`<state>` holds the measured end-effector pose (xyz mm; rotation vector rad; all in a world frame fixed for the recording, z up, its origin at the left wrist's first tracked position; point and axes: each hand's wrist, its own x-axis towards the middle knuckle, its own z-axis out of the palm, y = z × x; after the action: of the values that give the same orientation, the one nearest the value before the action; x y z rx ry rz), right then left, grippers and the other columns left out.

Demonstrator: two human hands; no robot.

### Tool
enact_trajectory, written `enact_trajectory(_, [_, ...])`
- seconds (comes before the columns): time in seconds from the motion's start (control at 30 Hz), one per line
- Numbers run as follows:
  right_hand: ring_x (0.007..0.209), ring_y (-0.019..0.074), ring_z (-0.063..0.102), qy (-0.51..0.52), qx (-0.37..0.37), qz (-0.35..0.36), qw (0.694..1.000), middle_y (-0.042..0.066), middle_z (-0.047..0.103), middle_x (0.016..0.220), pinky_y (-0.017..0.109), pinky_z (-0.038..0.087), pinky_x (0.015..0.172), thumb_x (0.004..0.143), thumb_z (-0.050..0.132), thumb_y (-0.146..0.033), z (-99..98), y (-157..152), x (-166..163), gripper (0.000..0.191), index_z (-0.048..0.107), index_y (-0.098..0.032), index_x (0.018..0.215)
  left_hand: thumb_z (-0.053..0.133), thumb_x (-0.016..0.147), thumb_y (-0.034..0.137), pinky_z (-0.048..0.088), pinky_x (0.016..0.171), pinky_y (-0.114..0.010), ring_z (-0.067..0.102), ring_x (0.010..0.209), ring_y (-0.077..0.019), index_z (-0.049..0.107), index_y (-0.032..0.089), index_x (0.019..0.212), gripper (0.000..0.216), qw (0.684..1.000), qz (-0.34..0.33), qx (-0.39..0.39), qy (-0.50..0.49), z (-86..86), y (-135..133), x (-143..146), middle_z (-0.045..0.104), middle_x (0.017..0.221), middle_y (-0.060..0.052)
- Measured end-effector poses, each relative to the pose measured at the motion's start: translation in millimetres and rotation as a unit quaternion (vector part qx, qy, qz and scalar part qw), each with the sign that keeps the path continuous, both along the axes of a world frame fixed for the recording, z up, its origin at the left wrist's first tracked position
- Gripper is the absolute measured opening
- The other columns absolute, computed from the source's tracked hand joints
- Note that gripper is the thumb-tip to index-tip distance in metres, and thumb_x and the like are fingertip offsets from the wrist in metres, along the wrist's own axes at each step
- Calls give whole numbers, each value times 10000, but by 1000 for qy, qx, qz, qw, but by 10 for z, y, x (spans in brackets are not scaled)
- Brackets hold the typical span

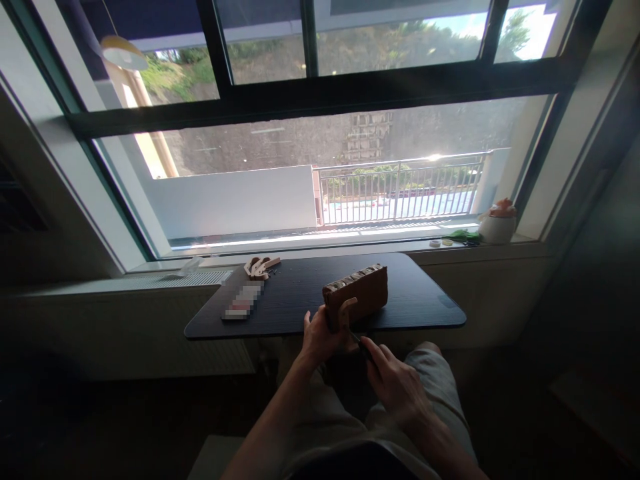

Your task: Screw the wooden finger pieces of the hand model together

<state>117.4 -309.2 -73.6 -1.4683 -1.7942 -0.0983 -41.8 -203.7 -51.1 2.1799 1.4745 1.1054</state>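
A brown box-shaped thing [364, 295] with a pale, ridged top edge stands tilted over the front of the dark table. My left hand [320, 339] is closed around its near left end. A small curved tan piece [345, 309] sticks out there beside my fingers. In my right hand [397, 381] is a slim dark-handled tool [365, 347], its tip pointing at the near end of the box-shaped thing, close to my left fingers. Shadow hides the tip, so I cannot tell whether it touches.
On the dark table [300, 307] lie several curved wooden pieces [260, 268], small dark bits beside them, and a blurred-out flat rectangular object [243, 301]. A white pot [499, 227] stands on the windowsill at right. A radiator [165, 347] runs below the window.
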Motion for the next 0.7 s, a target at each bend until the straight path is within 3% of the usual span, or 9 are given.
enact_trajectory(0.27, [847,189,658,25,-14,-14,1000,73,681,1011,279,528,730,860,453,-324,44,6,-88,428,547,-235,1269,689,657,331,156,1106,-510,612,1019,-242,468,228,1057,469,1000,-6,-6,-7,-17,12,-4,675,997,-7])
enact_trajectory(0.47, [932,173,652,38,-60,24,997,61,663,1108,269,522,784,899,382,-244,11,-17,-45,402,533,-212,1270,675,670,343,158,1109,-496,623,996,-234,473,229,1053,448,1000,-5,-2,-8,-15,10,-2,672,1004,-2])
enact_trajectory(0.57, [894,186,663,1,-80,15,997,62,660,1114,293,533,743,912,359,-243,9,-24,-15,406,497,-197,1292,685,673,332,169,1109,-489,621,1009,-239,477,231,1057,448,1000,2,-7,1,5,-1,9,672,1012,-7])
enact_trajectory(0.7, [801,177,669,-67,-47,4,997,68,654,1100,271,526,654,869,381,-174,14,-25,-2,471,434,-198,1336,690,677,319,168,1110,-481,620,1010,-232,469,245,1073,460,1000,5,-9,4,24,-11,18,672,1034,-8])
